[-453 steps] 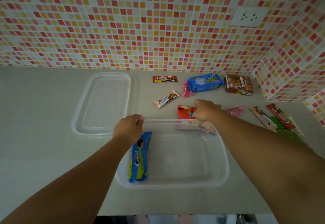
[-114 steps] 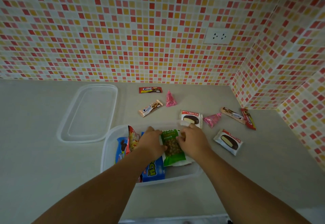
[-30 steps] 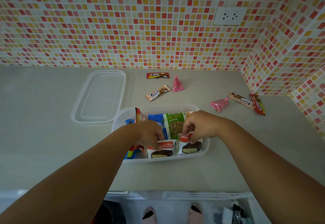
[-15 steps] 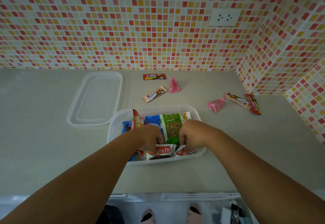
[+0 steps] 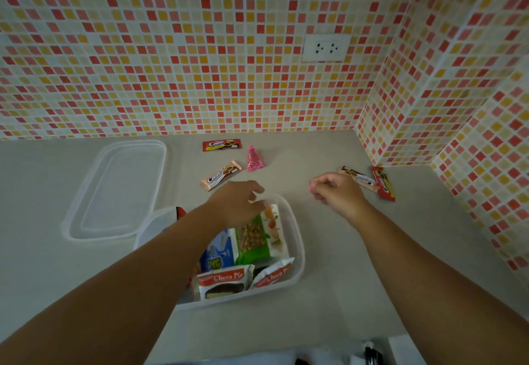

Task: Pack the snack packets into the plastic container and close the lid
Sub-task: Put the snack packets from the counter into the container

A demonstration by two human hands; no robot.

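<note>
The clear plastic container (image 5: 298, 253) sits in the middle of the counter, holding two Choco Pie packets (image 5: 223, 282), a green snack packet (image 5: 254, 240), a blue packet (image 5: 218, 253) and a red packet (image 5: 180, 211). My left hand (image 5: 237, 201) hovers over its far rim, fingers loosely apart and holding nothing. To the right of the container, my right hand (image 5: 336, 193) is closed on a small pink packet (image 5: 311, 185); only a pink tip shows at my fingertips. The clear lid (image 5: 114, 190) lies to the left.
Loose on the counter are a red bar (image 5: 221, 144), a pink cone packet (image 5: 254, 159), a beige bar (image 5: 221, 175), and at the right a beige bar (image 5: 361, 179) beside a red bar (image 5: 383, 183). Tiled walls meet in a corner at the right, with a wall socket (image 5: 326, 48).
Both hands have left the Choco Pie packets in the container. My left hand rose to the far rim; my right hand reached right and closed over the pink packet.
</note>
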